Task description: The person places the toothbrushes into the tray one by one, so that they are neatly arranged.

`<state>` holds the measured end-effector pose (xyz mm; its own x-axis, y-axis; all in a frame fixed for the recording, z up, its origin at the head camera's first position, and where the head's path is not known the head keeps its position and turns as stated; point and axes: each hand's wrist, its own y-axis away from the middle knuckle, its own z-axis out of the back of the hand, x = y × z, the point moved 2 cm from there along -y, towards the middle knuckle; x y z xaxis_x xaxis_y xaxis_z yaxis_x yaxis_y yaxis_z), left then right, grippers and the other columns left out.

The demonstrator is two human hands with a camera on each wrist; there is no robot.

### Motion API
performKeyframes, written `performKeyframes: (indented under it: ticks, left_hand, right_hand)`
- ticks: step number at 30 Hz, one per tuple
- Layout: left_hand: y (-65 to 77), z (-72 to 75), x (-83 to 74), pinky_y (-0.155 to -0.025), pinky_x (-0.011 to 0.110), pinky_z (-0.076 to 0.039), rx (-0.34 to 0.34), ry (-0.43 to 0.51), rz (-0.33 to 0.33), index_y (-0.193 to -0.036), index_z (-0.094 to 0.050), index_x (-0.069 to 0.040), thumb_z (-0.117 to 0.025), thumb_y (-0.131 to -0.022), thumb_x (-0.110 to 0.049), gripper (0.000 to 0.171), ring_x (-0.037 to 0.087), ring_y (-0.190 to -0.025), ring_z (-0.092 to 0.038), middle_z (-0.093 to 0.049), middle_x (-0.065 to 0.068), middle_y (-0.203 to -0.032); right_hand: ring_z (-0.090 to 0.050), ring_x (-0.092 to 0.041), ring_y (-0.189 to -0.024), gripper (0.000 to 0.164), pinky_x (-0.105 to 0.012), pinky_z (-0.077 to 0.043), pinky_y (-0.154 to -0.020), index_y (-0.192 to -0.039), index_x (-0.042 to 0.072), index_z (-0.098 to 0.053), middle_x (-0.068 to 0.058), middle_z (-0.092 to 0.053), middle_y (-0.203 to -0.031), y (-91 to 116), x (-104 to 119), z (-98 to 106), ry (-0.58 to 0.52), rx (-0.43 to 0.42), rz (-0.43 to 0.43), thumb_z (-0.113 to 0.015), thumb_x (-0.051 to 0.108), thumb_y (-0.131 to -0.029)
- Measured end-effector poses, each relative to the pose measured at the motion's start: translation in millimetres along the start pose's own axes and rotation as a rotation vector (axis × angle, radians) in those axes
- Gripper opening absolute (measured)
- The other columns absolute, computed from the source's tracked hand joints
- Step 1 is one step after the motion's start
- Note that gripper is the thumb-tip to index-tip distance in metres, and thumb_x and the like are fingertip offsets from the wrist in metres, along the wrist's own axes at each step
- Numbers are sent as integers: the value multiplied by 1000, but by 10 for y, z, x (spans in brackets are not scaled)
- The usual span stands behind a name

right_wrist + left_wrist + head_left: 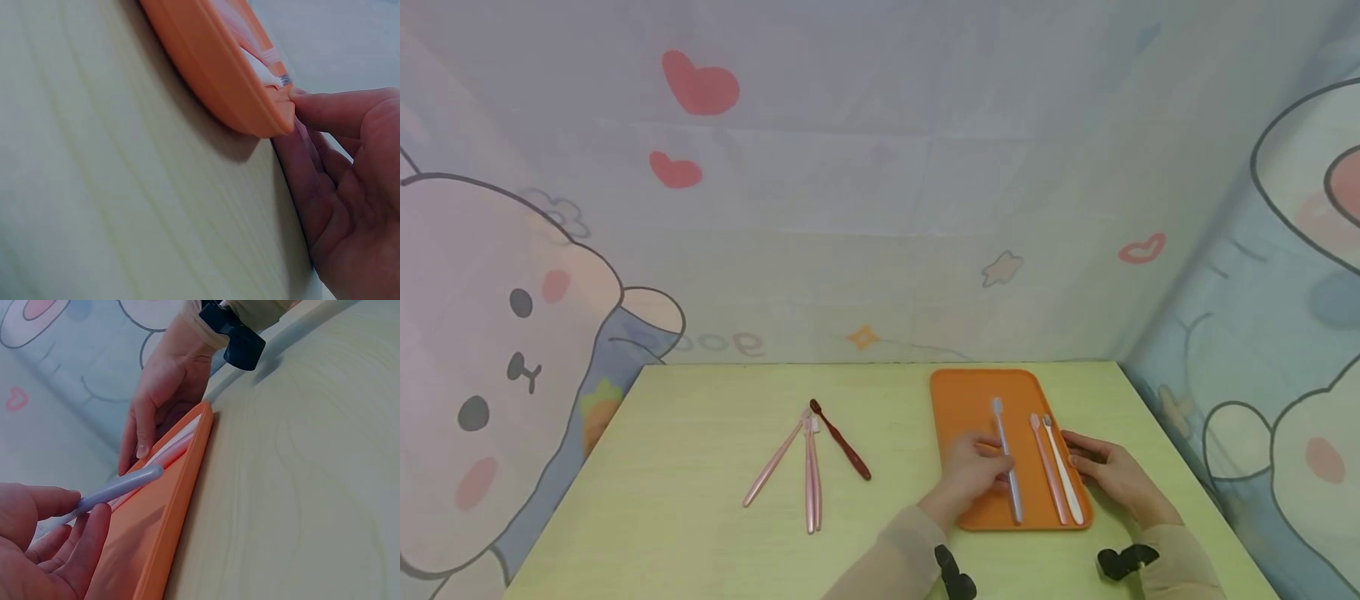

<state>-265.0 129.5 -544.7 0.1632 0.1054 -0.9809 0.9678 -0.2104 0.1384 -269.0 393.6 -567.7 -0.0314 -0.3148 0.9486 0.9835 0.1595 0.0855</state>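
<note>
Sleeves (887, 558) angled fwd — L hand (972, 468) pinches pale-blue toothbrush (1015, 493) over orange tray (966, 400), R hand (1116, 479) pinches its rim (250, 94).

lavender toothbrush (122, 487) is looking smooth, plasticky | orange tray (970, 400) is looking kinda matt | tabletop (300, 487) is showing woodgrain | backdrop (850, 183) is looking clothy

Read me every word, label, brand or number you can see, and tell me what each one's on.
"oo…g", roughly: faint lettering low on the printed backdrop; too blurred to read surely.
Toothbrushes, orange tray, black wrist cameras: no readable text.
</note>
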Motion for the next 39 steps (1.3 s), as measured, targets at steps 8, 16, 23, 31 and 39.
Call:
performKeyframes:
  ticks: [8,16,23,31,39]
  left_hand:
    - [77,-184,-21,-58,40,-61,-22,-41,32,-105,-62,-2,-75,-85,-1,24,28,-65,-68,-66,8,-79]
    - [94,-302,-17,-55,38,-60,-75,-83,27,-103,-63,-1,-74,-85,1,21,28,-62,-69,-65,6,-73]
    - [47,-374,9,-53,35,-59,-142,-146,36,-102,-66,-2,-76,-84,0,21,22,-56,-66,-62,1,-73]
    - [13,-464,24,-49,32,-57,-169,-208,23,-98,-66,-1,-77,-84,-2,18,18,-51,-63,-60,1,-76]
    - [-8,-543,40,-46,28,-53,-173,-299,5,-95,-67,-2,-77,-84,-4,15,14,-48,-60,-59,0,-69]
  right_hand:
    - [-58,1,-109,57,-25,-55,-88,-150,-3,-37,-28,-38,-150,-6,5,7,4,8,-14,-59,18,-102]
    - [-57,3,-109,58,-24,-55,-88,-150,-2,-39,-27,-38,-151,0,-2,3,23,0,-12,-60,19,-101]
    - [-57,5,-107,57,-24,-55,-87,-149,-4,-38,-29,-38,-150,8,32,10,28,0,5,-60,18,-101]
    - [-55,6,-108,58,-23,-54,-89,-150,-3,-38,-28,-36,-152,16,40,24,11,9,-3,-60,19,-101]
    - [-58,2,-109,59,-25,-55,-88,-150,-3,-38,-30,-39,-149,11,19,22,-2,12,-3,-61,19,-101]
